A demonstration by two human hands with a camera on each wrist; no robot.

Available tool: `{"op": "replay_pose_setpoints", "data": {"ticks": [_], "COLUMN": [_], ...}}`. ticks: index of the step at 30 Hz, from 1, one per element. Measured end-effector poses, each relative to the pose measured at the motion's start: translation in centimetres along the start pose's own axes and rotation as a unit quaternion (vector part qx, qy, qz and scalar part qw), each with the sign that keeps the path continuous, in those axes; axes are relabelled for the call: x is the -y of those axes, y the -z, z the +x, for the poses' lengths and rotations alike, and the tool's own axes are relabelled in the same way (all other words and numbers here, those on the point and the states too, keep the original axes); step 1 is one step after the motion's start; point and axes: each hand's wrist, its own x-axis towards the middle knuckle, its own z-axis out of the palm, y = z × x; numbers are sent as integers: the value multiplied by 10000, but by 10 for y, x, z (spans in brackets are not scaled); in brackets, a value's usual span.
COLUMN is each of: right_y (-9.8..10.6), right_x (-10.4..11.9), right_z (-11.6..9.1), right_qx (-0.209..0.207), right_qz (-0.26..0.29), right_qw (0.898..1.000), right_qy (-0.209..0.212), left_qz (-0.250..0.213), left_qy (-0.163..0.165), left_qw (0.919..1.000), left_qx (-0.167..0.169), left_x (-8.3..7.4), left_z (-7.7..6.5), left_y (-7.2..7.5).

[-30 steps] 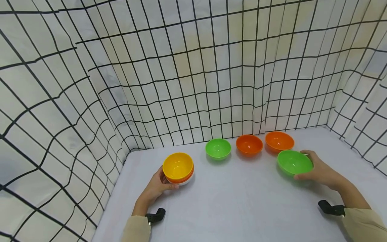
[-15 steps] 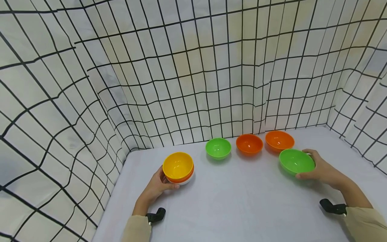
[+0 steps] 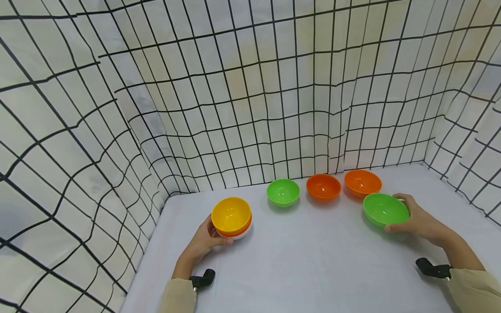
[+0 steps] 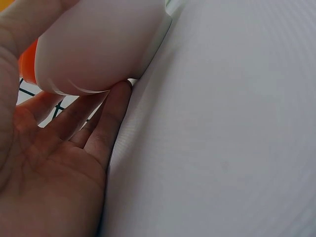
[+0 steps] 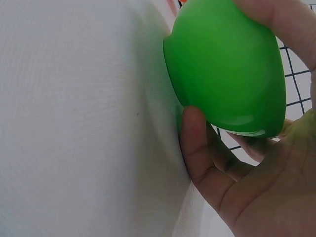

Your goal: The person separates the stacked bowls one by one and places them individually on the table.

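On the left of the table, my left hand (image 3: 204,240) holds the side of a stack of bowls, thumb in front and fingers behind. A yellow bowl (image 3: 231,215) tops the stack, orange shows beneath it, and a white bowl (image 4: 101,44) is lowest. At the right, my right hand (image 3: 420,222) grips a green bowl (image 3: 385,211) by its right side between thumb and fingers. The right wrist view shows this green bowl (image 5: 227,69) upright with its base at the cloth; the fingertips beside the base reach down to the table. Inside, the bowl looks bare.
A smaller green bowl (image 3: 283,192), an orange bowl (image 3: 323,188) and another orange bowl (image 3: 362,182) stand along the back of the white-covered table (image 3: 293,269). The second orange bowl is just behind the held green one. White cloth walls with black grid lines (image 3: 250,108) enclose the table.
My right hand has shifted slightly to the right with the green bowl, mostly in the first half second. The left hand and its stack stay in place.
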Motion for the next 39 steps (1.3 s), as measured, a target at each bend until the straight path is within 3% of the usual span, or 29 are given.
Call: {"op": "replay_pose_setpoints", "data": {"ticks": [28, 39], "right_y": [3, 7], "right_x": [6, 27], "right_z": [0, -3], "right_qx": [183, -394], "right_qz": [-18, -481], "right_qw": [9998, 9978], "right_qy": [-115, 239], "left_qz": [-45, -56], "left_qy": [118, 184], "left_qw": [9998, 9997], "left_qx": [-135, -130], "left_x": [0, 0], "left_z": [-2, 0], "left_y": [1, 0]}}
